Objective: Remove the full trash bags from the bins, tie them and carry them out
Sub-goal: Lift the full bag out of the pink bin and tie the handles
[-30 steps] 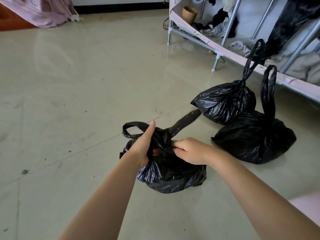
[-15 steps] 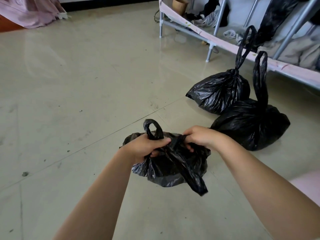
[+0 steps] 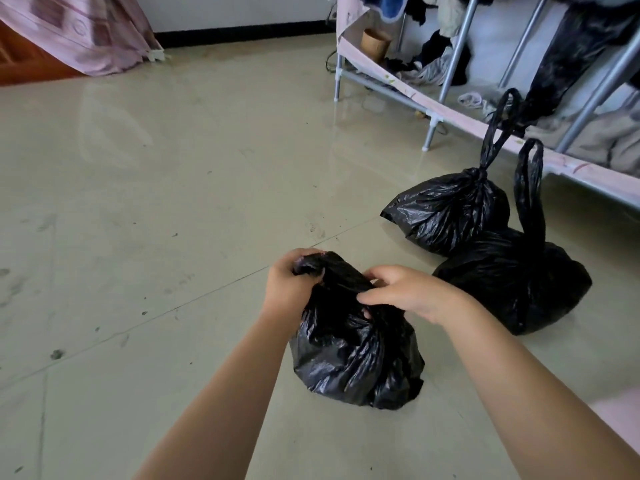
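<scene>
The small black trash bag (image 3: 356, 358) sits on the pale tiled floor (image 3: 156, 202), low and a little right of the middle of the room as I see it, with both of the person's hands on its gathered top. The left hand (image 3: 289, 289) is closed in a fist around one bunched handle strip at the bag's eleven o'clock. The right hand (image 3: 412, 294) presses down at its one o'clock, fingers curled into the plastic and gripping the other strip. The two hands are near each other, with a ridge of black plastic between them.

At two o'clock from this bag, apart from it, lie two more black bags, both knotted with their handle loops standing up. The nearer tied bag (image 3: 512, 289) touches the farther tied bag (image 3: 450, 213). Behind them, at about one o'clock, a metal-framed clothes rack (image 3: 457, 46) holds jumbled clothing. At ten o'clock, far off, pink cloth (image 3: 86, 32) drapes to the floor.
</scene>
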A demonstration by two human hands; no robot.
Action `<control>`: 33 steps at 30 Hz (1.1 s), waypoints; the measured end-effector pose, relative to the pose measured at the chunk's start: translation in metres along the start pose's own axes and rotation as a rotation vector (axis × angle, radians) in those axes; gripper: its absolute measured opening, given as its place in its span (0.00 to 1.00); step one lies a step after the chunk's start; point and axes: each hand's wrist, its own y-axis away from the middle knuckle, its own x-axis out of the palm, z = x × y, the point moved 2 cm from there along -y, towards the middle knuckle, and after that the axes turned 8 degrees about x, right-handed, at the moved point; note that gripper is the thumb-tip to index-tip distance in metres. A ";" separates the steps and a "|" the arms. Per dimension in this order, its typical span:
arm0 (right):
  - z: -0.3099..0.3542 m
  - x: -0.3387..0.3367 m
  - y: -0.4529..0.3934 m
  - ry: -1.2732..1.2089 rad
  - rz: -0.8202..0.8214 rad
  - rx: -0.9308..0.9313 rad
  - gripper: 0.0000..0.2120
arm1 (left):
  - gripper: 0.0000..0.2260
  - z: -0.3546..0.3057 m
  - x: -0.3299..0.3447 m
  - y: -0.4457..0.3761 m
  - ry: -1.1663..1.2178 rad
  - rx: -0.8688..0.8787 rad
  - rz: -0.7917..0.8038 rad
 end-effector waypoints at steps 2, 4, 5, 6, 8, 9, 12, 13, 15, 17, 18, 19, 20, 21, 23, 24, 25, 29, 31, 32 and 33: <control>-0.005 -0.004 -0.003 -0.163 0.000 0.007 0.11 | 0.21 -0.002 0.000 -0.002 0.231 -0.051 0.010; -0.012 -0.008 -0.007 -0.391 -0.051 0.015 0.13 | 0.26 -0.001 -0.002 -0.003 0.403 -0.087 -0.002; -0.014 -0.010 -0.008 -0.508 -0.074 0.020 0.12 | 0.28 -0.001 -0.002 -0.002 0.461 -0.106 0.001; -0.016 -0.011 -0.008 -0.608 -0.086 0.028 0.10 | 0.29 -0.001 -0.002 0.000 0.490 -0.125 0.019; -0.019 -0.010 -0.009 -0.733 -0.062 0.041 0.09 | 0.30 -0.001 0.000 0.004 0.501 -0.155 0.080; -0.018 -0.010 -0.009 -0.775 -0.028 0.033 0.10 | 0.30 -0.001 0.002 0.005 0.501 -0.163 0.104; -0.016 -0.011 -0.011 -0.880 0.010 -0.015 0.16 | 0.29 -0.002 0.005 0.007 0.465 -0.179 0.168; -0.015 -0.012 -0.010 -0.895 0.002 -0.031 0.16 | 0.29 -0.002 0.006 0.008 0.441 -0.190 0.205; -0.013 -0.012 -0.010 -0.914 -0.020 -0.074 0.14 | 0.28 -0.001 0.008 0.012 0.395 -0.213 0.294; -0.011 -0.010 -0.010 -1.062 -0.049 -0.126 0.17 | 0.26 0.001 0.009 0.015 0.400 -0.246 0.375; -0.009 -0.010 -0.009 -1.197 -0.045 -0.154 0.19 | 0.22 0.001 0.009 0.017 0.428 -0.268 0.408; -0.007 -0.010 -0.009 -1.339 -0.024 -0.198 0.21 | 0.18 0.001 0.010 0.018 0.472 -0.291 0.441; -0.005 -0.012 -0.007 -1.454 -0.005 -0.262 0.23 | 0.19 0.001 0.011 0.018 0.520 -0.302 0.458; -0.003 -0.014 -0.006 -1.540 0.000 -0.329 0.23 | 0.22 0.001 0.013 0.018 0.554 -0.298 0.450; 0.002 -0.016 -0.002 -1.632 -0.038 -0.395 0.22 | 0.29 -0.001 0.017 0.016 0.596 -0.288 0.364; 0.003 -0.015 0.000 -1.609 -0.073 -0.373 0.21 | 0.31 -0.002 0.018 0.014 0.616 -0.281 0.306; 0.004 -0.016 0.001 -1.521 -0.119 -0.346 0.19 | 0.32 -0.005 0.018 0.012 0.667 -0.262 0.245; -0.003 -0.021 0.001 -0.685 -0.289 -0.382 0.18 | 0.32 -0.003 0.003 0.007 0.942 -0.253 -0.010; -0.012 -0.022 -0.001 -0.068 -0.444 -0.416 0.22 | 0.32 0.004 -0.007 0.012 0.822 -0.308 -0.008; -0.019 -0.021 -0.004 0.245 -0.500 -0.413 0.25 | 0.32 0.009 -0.013 0.014 0.688 -0.317 0.005; -0.028 -0.020 -0.008 0.519 -0.508 -0.370 0.28 | 0.32 0.015 -0.020 0.017 0.535 -0.305 0.011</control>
